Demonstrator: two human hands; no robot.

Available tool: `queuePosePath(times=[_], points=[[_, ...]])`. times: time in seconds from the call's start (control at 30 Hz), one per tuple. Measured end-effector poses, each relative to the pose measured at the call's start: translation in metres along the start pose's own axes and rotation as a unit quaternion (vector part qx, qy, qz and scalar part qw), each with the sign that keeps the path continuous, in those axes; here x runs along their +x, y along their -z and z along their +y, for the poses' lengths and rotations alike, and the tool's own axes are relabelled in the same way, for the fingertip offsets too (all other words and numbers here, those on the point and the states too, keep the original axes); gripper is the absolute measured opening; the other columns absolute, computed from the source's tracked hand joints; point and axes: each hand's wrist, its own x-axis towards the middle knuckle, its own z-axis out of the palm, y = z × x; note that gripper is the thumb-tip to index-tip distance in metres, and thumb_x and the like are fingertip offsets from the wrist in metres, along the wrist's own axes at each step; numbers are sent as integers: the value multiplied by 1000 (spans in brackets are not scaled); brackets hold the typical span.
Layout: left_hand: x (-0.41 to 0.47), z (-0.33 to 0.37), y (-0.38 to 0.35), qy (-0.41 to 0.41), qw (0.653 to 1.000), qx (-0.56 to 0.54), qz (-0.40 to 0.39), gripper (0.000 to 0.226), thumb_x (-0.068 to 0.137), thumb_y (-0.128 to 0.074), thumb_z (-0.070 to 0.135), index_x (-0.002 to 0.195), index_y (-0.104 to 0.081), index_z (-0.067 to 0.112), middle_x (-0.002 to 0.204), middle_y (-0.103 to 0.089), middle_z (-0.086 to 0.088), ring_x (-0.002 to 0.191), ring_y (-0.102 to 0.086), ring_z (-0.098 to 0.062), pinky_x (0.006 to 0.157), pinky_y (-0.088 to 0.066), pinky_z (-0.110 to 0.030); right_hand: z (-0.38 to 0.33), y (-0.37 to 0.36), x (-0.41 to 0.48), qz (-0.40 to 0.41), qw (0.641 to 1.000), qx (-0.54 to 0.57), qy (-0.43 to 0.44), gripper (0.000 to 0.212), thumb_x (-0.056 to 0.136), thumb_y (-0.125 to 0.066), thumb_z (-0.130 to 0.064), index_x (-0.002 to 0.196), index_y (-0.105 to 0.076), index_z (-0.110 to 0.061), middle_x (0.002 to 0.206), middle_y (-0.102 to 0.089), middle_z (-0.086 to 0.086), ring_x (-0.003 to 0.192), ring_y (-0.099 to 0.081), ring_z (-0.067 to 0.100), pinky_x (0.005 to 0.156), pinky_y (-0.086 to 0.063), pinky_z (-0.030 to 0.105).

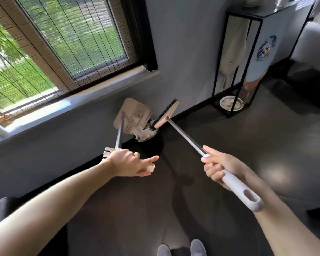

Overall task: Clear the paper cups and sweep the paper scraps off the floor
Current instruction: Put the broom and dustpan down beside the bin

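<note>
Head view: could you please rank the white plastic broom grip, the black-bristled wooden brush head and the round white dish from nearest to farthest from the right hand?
1. White plastic broom grip: held in the right hand.
2. Black-bristled wooden brush head: at the metal pole's far end, up and left.
3. Round white dish: low down, farthest off, on the right.

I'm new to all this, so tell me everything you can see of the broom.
The broom has a slim shiny metal shaft, a white plastic grip with a hanging hole, and a pale wood-like head with black bristles. The right hand grips the white part. The broom slants down toward the wall, bristles pressed into white paper scraps at the beige dustpan.
</note>
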Motion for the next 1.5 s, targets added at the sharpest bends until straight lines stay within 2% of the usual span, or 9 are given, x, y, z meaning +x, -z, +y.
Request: queuePosePath(times=[0.1, 0.23, 0.4, 0.6, 1.1, 1.17, 1.23, 1.33, 1.5], points=[[12, 6, -12, 1, 1000, 25, -15, 66, 96, -7, 58, 130, -58, 33, 49, -54, -1, 34, -54, -15, 33, -29, -16, 3, 2, 2, 4, 1000, -5, -8, 56, 98, -41, 0, 145, -35, -31, 52, -34, 1, 30, -33, 2, 26, -29, 12], [25, 14, -25, 6, 994, -52, -97, 74, 83, 4, 62, 151, -3, 35, 97, -64, -11, 84, -69, -27, 57, -44, -30, 5, 7, 9, 10, 999, -23, -25, 56, 98, -41, 0, 144, -35, -31, 50, -36, 1, 29, -34, 2, 26, -30, 13], [12, -10, -16, 8, 999, -29, -31, 68, 99, -5, 55, 128, -59, 25, 43, -50, -3, 27, -49, -17, 29, -34, -18, 8, 6, 18, 26, 999, -11, -47, 57, 99, -40, 1, 146, -32, -30, 56, -35, 1, 29, -34, 2, 27, -30, 11], [13, -23, 2, -15, 999, 12, 35, 66, 99, -10, 56, 123, -64, 25, 41, -47, -3, 26, -48, -18, 28, -36, -18, 11, 3, 19, 24, 998, -13, -54, 58, 98, -41, 2, 147, -32, -29, 57, -35, 2, 30, -35, 3, 29, -30, 10], [18, -36, 29, 30, 999, -31, 1, 75, 97, -3, 62, 133, -55, 22, 50, -56, -6, 34, -56, -25, 28, -39, -27, 9, 4, 18, 15, 997, -34, -73, 56, 99, -40, 0, 147, -33, -28, 55, -36, 1, 29, -35, 3, 31, -30, 9], [17, -40, 53, 79, 997, -13, -10, 90, 84, 17, 71, 145, -35, 32, 71, -67, -6, 54, -67, -24, 39, -50, -32, 6, 3, 18, 13, 997, -29, -73, 56, 99, -41, 0, 147, -33, -29, 54, -36, 1, 29, -35, 3, 31, -30, 9], [9, -46, 75, 154, 985, -41, -63, 102, 56, 35, 80, 147, 4, 47, 109, -67, -1, 83, -70, -22, 61, -55, -31, 2, 0, 16, 11, 997, -27, -71, 56, 99, -41, -1, 147, -33, -29, 52, -37, 0, 30, -36, 2, 30, -31, 8], [0, -54, 112, 233, 963, -96, -93, 85, 58, 20, 87, 137, 18, 54, 124, -61, 3, 84, -67, -21, 62, -53, -27, -7, -7, 11, 2, 997, -34, -68, 55, 99, -42, -2, 146, -34, -28, 49, -37, -1, 30, -37, 3, 30, -32, 8], [-21, -54, 145, 291, 947, -137, -1, 70, 76, -14, 81, 139, -3, 54, 96, -69, 5, 56, -56, -13, 40, -34, -14, -25, -24, 3, -42, 995, -54, -73, 44, 87, -62, -18, 128, -47, -22, 54, -38, 0, 33, -39, 3, 30, -33, 10]])
